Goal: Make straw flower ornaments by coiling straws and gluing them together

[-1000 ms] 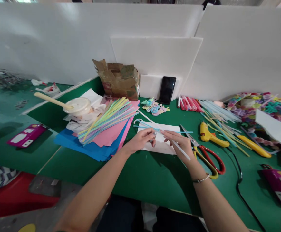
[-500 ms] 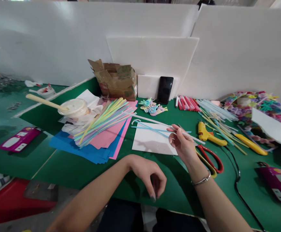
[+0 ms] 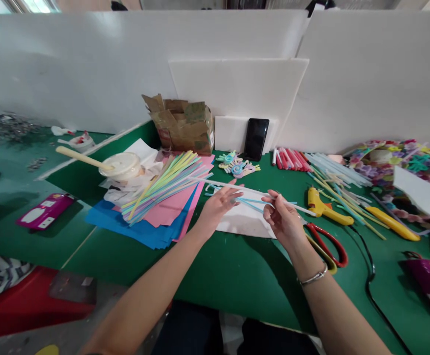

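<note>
Head view. A person's two hands work above a green counter (image 3: 215, 276), with a long white stick (image 3: 252, 190) slanting across the centre of the frame, from the coloured sticks (image 3: 166, 185) at centre left down towards the glue gun (image 3: 324, 209) at centre right. Below it lie blue sticks (image 3: 250, 201) on a white sheet (image 3: 244, 223).

Handling, as judged here: a light pinch at two well-parted points should keep so slender a piece straight and steady; a hard squeeze may crease it. Its right end, in the frame, comes up to the glue gun, contact uncertain, and is best kept away from the nozzle and from the scissors (image 3: 338, 241) at lower right of centre.

Grip. Right hand (image 3: 285, 222): thumb and forefinger closed on the stick, right of its middle, the other fingers loosely curled. Left hand (image 3: 218, 204): fingers partly extended and slightly parted, fingertips at the stick left of its middle; whether they pinch it or merely lie against it cannot be told.
</note>
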Demonstrator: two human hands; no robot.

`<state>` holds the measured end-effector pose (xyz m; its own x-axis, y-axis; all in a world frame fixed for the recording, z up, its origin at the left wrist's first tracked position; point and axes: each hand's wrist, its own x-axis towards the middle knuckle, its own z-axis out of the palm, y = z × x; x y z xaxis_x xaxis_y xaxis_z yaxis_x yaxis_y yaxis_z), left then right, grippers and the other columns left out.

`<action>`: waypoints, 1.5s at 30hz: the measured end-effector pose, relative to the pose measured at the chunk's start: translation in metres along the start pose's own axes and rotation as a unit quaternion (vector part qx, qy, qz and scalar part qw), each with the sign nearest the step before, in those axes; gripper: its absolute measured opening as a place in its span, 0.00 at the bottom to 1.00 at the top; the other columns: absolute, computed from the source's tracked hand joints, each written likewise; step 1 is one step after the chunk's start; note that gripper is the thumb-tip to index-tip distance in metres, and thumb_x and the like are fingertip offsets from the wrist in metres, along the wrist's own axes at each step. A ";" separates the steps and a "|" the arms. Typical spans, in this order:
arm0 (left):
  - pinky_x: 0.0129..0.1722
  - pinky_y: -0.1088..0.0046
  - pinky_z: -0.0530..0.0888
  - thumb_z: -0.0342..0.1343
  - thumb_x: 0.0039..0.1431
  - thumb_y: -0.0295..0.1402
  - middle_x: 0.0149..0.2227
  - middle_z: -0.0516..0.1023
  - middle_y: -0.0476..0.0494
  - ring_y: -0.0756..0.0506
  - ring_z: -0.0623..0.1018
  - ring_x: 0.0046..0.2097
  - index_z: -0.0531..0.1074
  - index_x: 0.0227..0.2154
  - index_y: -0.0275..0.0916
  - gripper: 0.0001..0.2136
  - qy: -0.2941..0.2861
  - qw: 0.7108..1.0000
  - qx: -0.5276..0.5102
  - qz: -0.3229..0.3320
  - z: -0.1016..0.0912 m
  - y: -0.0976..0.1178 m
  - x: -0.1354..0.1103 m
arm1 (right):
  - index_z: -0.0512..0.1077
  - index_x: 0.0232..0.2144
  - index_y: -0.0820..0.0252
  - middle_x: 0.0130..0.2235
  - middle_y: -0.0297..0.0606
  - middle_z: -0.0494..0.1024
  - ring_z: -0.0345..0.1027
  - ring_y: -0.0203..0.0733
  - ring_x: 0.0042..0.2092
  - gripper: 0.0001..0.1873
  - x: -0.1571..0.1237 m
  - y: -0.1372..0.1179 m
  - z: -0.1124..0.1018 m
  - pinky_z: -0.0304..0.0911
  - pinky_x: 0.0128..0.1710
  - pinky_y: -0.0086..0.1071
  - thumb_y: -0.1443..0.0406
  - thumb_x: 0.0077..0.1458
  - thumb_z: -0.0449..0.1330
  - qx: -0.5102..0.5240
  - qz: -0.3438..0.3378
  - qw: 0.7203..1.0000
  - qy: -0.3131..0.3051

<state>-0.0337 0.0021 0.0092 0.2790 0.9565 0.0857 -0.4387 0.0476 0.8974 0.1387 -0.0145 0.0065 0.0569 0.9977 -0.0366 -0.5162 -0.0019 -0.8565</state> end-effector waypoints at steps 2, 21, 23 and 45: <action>0.45 0.67 0.70 0.63 0.45 0.41 0.50 0.73 0.37 0.41 0.73 0.49 0.77 0.35 0.38 0.15 0.026 0.999 -0.012 0.014 -0.001 0.001 0.001 | 0.76 0.31 0.56 0.31 0.36 0.78 0.60 0.28 0.20 0.17 -0.001 0.002 0.002 0.49 0.14 0.23 0.53 0.39 0.66 -0.019 0.025 0.999 -0.014; 0.35 0.72 0.72 0.57 0.48 0.48 0.32 0.79 0.39 0.48 0.77 0.31 0.76 0.29 0.33 0.20 -0.219 0.942 0.164 -0.194 0.002 -0.012 -0.005 | 0.72 0.21 0.58 0.34 0.36 0.77 0.54 0.28 0.18 0.18 -0.006 0.014 0.005 0.53 0.17 0.28 0.50 0.48 0.59 -0.121 0.069 0.981 -0.133; 0.35 0.71 0.73 0.59 0.47 0.47 0.33 0.79 0.38 0.47 0.78 0.30 0.75 0.30 0.32 0.19 -0.224 0.941 0.159 -0.198 0.001 -0.015 -0.005 | 0.72 0.22 0.58 0.25 0.33 0.74 0.48 0.26 0.15 0.18 -0.008 0.016 0.006 0.45 0.14 0.26 0.50 0.48 0.59 -0.127 0.096 0.975 -0.158; 0.29 0.75 0.71 0.64 0.41 0.38 0.34 0.79 0.41 0.53 0.72 0.25 0.78 0.26 0.34 0.11 0.095 0.992 0.079 -0.033 -0.001 0.001 0.002 | 0.73 0.21 0.61 0.26 0.37 0.77 0.66 0.37 0.30 0.19 -0.010 0.013 0.011 0.57 0.33 0.31 0.51 0.51 0.57 -0.237 0.121 0.937 -0.228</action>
<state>-0.0343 0.0045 0.0095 0.1296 0.9905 -0.0451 -0.2820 0.0804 0.9560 0.1221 -0.0243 0.0009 -0.4399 0.8889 -0.1279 -0.0234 -0.1537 -0.9878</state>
